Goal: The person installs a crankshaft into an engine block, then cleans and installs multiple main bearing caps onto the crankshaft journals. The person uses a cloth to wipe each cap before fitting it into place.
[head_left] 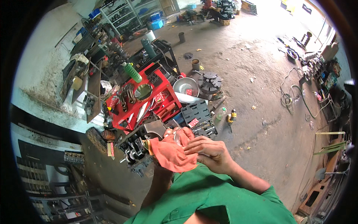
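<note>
An orange-red cloth [169, 155] is draped over my left hand [174, 131], whose fingertips show above it, curled. Against those fingers rests a small curved metal piece [177, 139], which looks like a bearing shell. My right hand [212, 150] comes in from the right, its fingers bent together and pressing the cloth beside the metal piece; the thumb is below. Just left of and under the cloth stands an engine block with a crankshaft [131, 151] in it. Most of my left palm is hidden by the cloth.
A red tool cart [164, 80] beyond the engine carries connecting rods [130, 93] and a green bottle [132, 72]. An open socket case [195, 112] lies right of it, near a metal basin [185, 86] and a clutch-like round part [209, 82]. Small bottles [233, 115] stand on the floor.
</note>
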